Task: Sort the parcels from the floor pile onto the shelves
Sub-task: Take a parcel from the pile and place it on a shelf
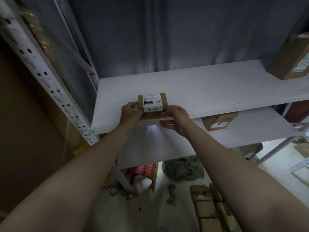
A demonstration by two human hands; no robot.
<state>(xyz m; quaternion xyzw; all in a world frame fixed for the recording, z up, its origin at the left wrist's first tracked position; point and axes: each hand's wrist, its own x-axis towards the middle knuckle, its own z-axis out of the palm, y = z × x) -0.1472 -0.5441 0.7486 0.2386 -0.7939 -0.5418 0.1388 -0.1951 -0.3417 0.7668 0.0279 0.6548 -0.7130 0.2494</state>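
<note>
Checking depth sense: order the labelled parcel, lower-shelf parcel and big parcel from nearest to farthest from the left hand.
1. Labelled parcel, gripped by the left hand at the upper shelf edge.
2. Lower-shelf parcel, below, to the right.
3. Big parcel, far right on that shelf.

The fine print on the parcel (152,103) cannot be read. Far right of it, a brown box (291,59) is cut off by the frame edge; lower right, a second box (219,122) is half hidden by the upper shelf (200,91).
</note>
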